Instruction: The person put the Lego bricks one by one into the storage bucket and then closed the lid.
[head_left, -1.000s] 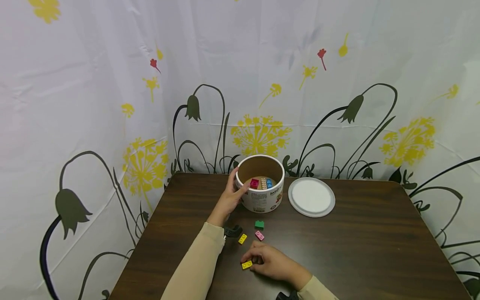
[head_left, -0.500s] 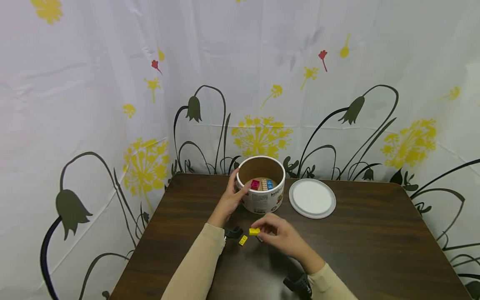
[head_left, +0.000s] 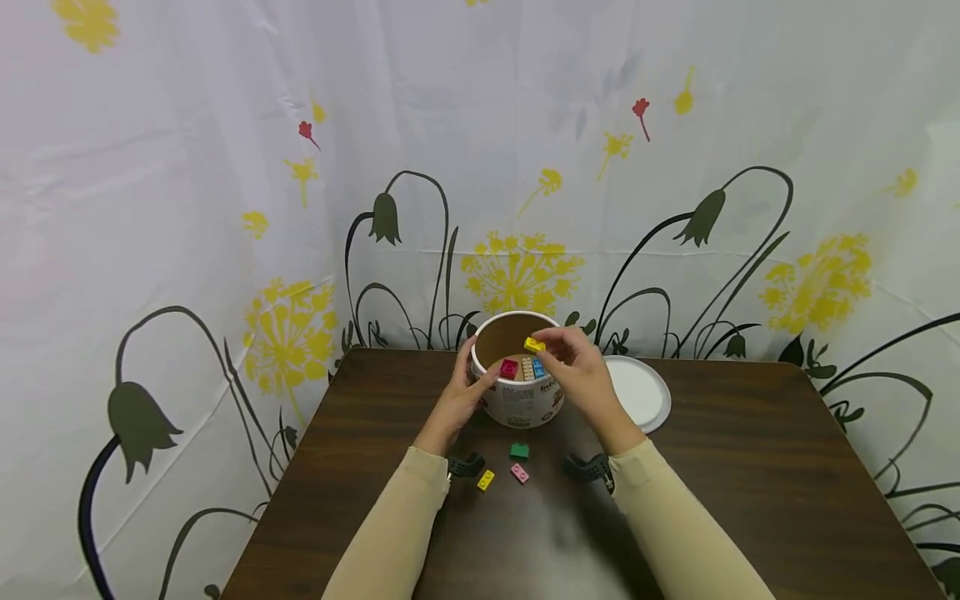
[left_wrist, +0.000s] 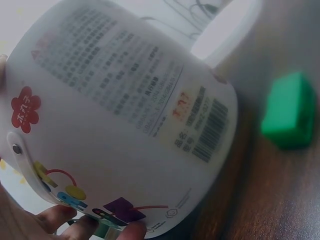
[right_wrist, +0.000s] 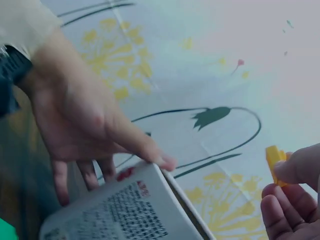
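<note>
A white round tub (head_left: 521, 408) with printed sides stands at the back of the table. My left hand (head_left: 457, 400) grips its left side, thumb over the rim and fingers around the wall. Over the tub's opening, my right hand (head_left: 579, 371) pinches a yellow toy brick (head_left: 535, 345) between thumb and fingers. The same yellow brick (right_wrist: 275, 162) shows in the right wrist view, above rim height. Inside the tub lie a red brick (head_left: 509, 369), a beige brick (head_left: 527, 369) and a blue brick (head_left: 538, 368).
On the table (head_left: 720, 467) in front of the tub lie a green brick (head_left: 519, 452), a pink brick (head_left: 520, 473) and another yellow brick (head_left: 485, 481). A white lid (head_left: 641, 392) lies right of the tub, partly behind my right hand. A flowered curtain (head_left: 420, 100) hangs behind.
My right hand has lifted the yellow brick off the table and carried it forward, up to the tub's opening. The left hand keeps its hold on the tub.
</note>
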